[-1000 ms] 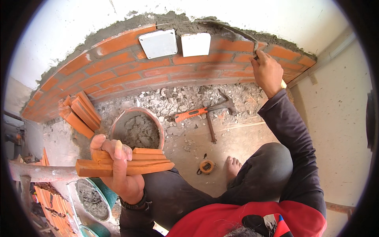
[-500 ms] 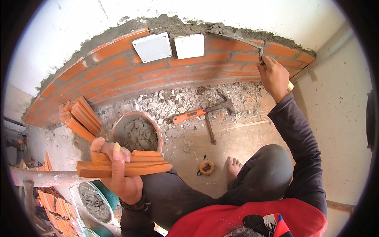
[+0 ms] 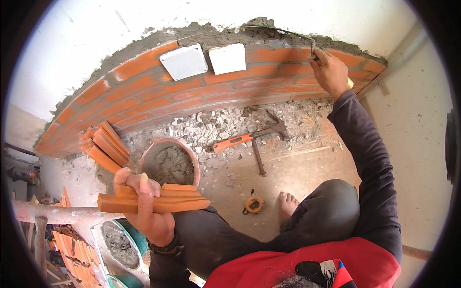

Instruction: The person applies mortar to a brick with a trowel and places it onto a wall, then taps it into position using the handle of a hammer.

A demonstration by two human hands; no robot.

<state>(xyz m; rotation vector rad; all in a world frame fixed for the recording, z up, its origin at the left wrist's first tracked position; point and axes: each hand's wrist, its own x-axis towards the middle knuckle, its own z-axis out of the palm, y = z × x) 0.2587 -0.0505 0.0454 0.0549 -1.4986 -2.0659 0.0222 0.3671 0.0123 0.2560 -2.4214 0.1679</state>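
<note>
My left hand (image 3: 146, 211) grips a few orange terracotta strips (image 3: 170, 202) above my left leg, beside a round bucket of grey mortar (image 3: 170, 163). My right hand (image 3: 330, 72) is closed round a pale-handled trowel (image 3: 312, 45) at the upper right of the brick wall (image 3: 144, 93). The trowel's blade lies along the grey mortar band (image 3: 225, 34) on top of the bricks, where a thin line runs across. Two white covers (image 3: 184, 62) sit in the upper brickwork.
Leaning terracotta strips (image 3: 104, 149), an orange-handled hammer (image 3: 233, 142) over another tool, rubble (image 3: 206, 125) and a tape measure (image 3: 254, 205) lie near my bare foot (image 3: 288, 204). At left are a pipe (image 3: 67, 212), a green mortar container (image 3: 122, 245) and more strips (image 3: 77, 254). A pale wall (image 3: 413, 144) bounds the right.
My right hand with the trowel has shifted a little rightward along the mortar band. My left hand still holds the strips. The whole scene sits slightly differently as the view shifts.
</note>
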